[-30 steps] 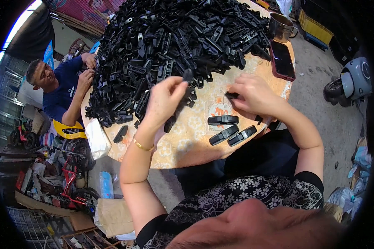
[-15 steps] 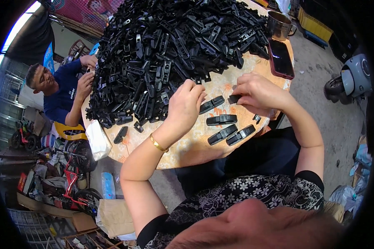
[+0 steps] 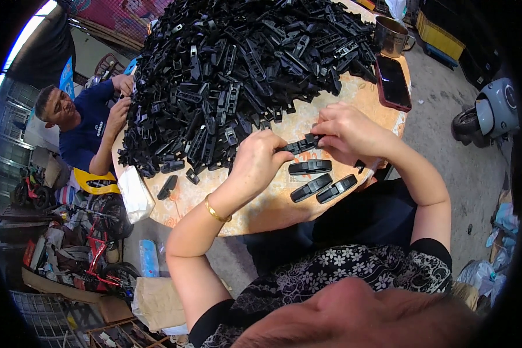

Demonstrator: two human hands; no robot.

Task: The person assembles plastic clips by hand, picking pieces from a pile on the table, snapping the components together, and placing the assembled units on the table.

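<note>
1. The black clip (image 3: 298,145) has just been brought between the 2 hands, over the patterned tablecloth (image 3: 243,214) and just beyond 3 similar clips (image 3: 311,188).
2. Its left end is pinched by the left hand (image 3: 258,159), thumb and fingers narrowed on it.
3. Its right end is gripped by the right hand (image 3: 348,132), fingers closed; whether a separate small part is also held there cannot be told.
4. By this, it is judged, the work has been moved from picking up to handling 1 clip with both hands.
5. Compared with 1.0 s ago, the left hand has been drawn away from the heap of black parts (image 3: 226,75) and lowered toward the right.
6. Compared with 0.5 s ago, the gap between the hands has been bridged by the clip; the 3 clips have been left in place.
</note>
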